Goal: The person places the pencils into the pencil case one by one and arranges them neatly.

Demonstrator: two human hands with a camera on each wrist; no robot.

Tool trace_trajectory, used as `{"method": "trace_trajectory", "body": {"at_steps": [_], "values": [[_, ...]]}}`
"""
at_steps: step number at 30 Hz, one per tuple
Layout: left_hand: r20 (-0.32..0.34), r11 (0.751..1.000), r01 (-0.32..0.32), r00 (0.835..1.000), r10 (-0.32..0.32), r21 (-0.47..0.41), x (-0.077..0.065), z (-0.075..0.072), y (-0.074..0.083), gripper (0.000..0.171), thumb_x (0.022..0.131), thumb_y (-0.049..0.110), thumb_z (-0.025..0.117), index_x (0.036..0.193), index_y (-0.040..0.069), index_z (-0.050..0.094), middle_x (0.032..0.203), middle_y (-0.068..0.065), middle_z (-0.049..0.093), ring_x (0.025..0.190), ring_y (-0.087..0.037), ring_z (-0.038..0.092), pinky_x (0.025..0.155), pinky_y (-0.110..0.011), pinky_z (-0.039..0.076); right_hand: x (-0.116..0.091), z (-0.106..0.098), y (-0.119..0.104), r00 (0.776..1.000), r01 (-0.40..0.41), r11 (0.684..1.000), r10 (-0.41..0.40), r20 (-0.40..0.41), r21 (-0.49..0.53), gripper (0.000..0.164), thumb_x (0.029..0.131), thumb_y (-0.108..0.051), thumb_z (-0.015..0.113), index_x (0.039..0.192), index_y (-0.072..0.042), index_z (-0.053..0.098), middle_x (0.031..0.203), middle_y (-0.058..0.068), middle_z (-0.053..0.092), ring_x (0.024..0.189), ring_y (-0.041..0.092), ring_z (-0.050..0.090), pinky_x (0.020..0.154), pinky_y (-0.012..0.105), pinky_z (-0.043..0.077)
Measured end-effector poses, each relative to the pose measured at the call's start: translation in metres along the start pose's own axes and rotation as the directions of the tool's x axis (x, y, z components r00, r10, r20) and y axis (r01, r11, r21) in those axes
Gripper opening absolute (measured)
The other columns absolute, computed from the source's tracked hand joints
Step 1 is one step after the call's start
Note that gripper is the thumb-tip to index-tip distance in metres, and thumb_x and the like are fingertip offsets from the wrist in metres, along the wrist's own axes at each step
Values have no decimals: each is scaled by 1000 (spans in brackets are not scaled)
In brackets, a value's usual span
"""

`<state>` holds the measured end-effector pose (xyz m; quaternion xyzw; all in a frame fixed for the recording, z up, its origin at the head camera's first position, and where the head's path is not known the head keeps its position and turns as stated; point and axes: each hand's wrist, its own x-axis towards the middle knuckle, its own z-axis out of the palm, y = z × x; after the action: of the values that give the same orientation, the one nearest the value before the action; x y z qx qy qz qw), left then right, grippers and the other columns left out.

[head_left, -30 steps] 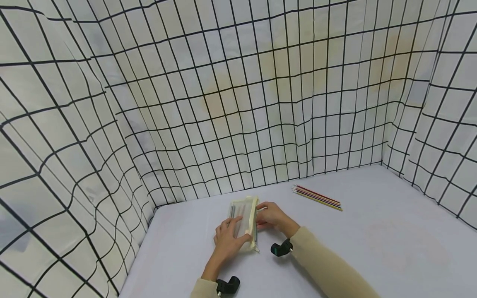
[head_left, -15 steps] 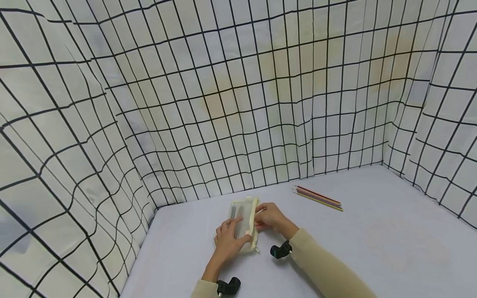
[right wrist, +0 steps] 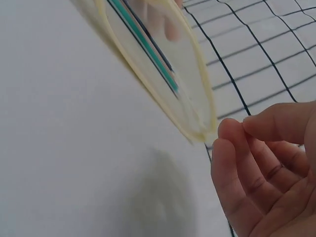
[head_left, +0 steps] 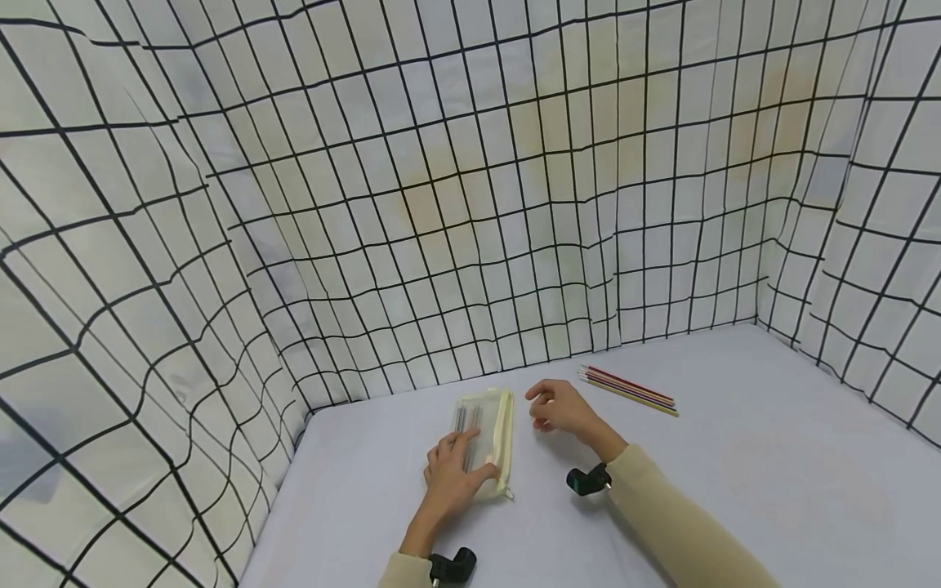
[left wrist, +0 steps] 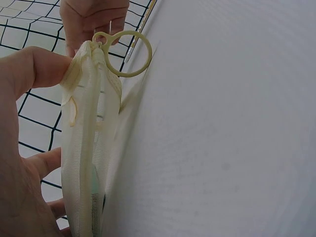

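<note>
A cream mesh pencil case (head_left: 481,447) with a zip along its right edge lies on the white table. My left hand (head_left: 447,474) rests on its upper face, fingers spread, thumb at the zip edge. A ring-shaped zip pull (left wrist: 150,52) sticks out from the near end in the left wrist view. The case's mouth gapes in the right wrist view, showing several pencils (right wrist: 148,48) inside, one teal. Just right of the case, my right hand (head_left: 562,408) hovers apart from it. Its fingers curl loosely, thumb close to the fingertips, with nothing visible between them.
Several more pencils (head_left: 631,390), red, dark and yellow, lie side by side on the table (head_left: 735,457) to the right of my right hand. White cloth walls (head_left: 456,204) with a black grid rise behind and at both sides. Small black cameras (head_left: 588,480) sit on both wrists.
My right hand has drawn away from the case's zip edge, moving right and slightly up. My left hand stays on the case. The pencils on the table have not moved.
</note>
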<state>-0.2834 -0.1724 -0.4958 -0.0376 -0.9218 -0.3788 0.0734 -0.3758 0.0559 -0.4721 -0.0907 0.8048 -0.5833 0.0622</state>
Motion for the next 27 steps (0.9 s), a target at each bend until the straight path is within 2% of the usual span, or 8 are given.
{"method": "trace_trajectory", "body": {"at_steps": [7,11,16,21,27], "values": [[11,1000,-9,1000,9,-6,0,1,0,80,74,41,75,147,17,54,153,-20,40,141,-48,27,110,-73,19,-4,-43,3,996,67,989,-74,-46,-131,30,91,-3,64,120,3,63,90,10,66,74,19,68,69,35,61],[11,1000,-9,1000,9,-2,0,1,0,80,74,41,75,147,17,54,153,-20,40,141,-47,27,109,-73,20,-6,-63,7,992,110,967,-122,-36,-229,29,93,-5,63,121,3,63,92,10,66,76,19,67,69,33,59],[12,1000,-6,1000,6,-2,-1,1,0,79,74,41,75,147,18,54,154,-19,39,141,-47,27,109,-73,19,-7,-80,13,983,159,914,-184,-30,-374,28,91,-5,64,119,0,65,94,8,67,78,18,62,66,30,51],[13,1000,-4,1000,4,-2,0,0,0,80,73,41,74,147,19,54,154,-19,39,141,-46,26,110,-72,19,-9,-96,17,970,204,851,-242,-16,-484,27,89,-3,66,116,-3,67,94,4,69,85,18,60,72,31,49],[12,1000,-2,1000,2,-8,0,-1,-1,80,73,41,74,147,18,54,154,-20,39,141,-47,26,110,-73,19,-11,-112,22,973,206,839,-228,18,-504,33,89,-2,67,122,-2,67,97,4,70,90,20,61,75,31,48]]}}
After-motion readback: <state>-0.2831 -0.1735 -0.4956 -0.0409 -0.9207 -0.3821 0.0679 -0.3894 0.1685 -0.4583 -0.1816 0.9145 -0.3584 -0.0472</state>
